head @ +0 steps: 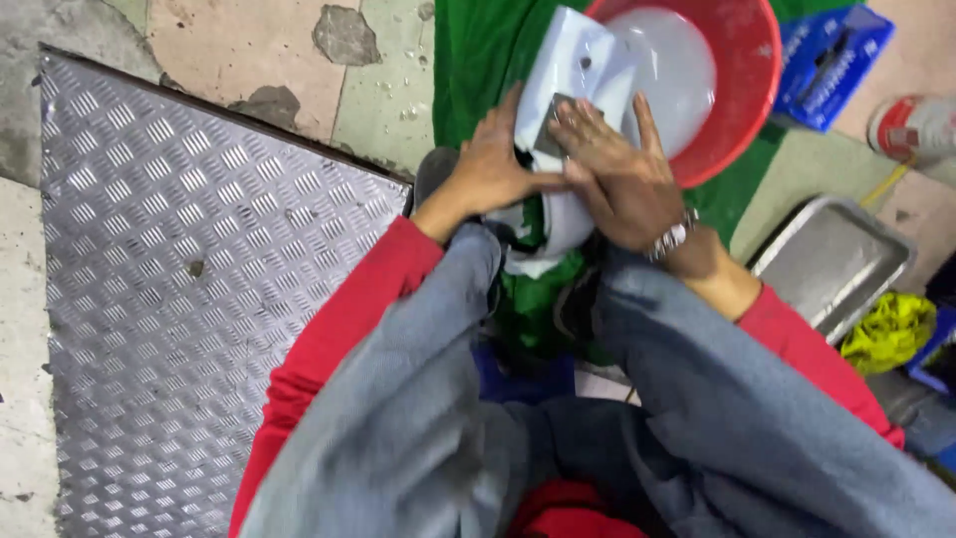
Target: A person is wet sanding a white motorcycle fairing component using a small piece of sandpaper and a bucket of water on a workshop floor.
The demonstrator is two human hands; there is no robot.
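**Tight ahead, open to the left**

The red basin (pixel 742 90) stands just beyond the white part (pixel 573 60), blocking the way forward. A metal tray (pixel 832 261) and yellow cloth (pixel 889 329) crowd the right, with a blue box (pixel 832 62) farther out. Both knees hem in the near side. The checker plate (pixel 179 279) at left lies bare.

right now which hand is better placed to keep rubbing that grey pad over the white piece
Right hand: its fingers press the grey pad onto the white piece. The left hand braces the piece's side.

Worn concrete floor (pixel 249 45), steel tread plate (pixel 179 279)
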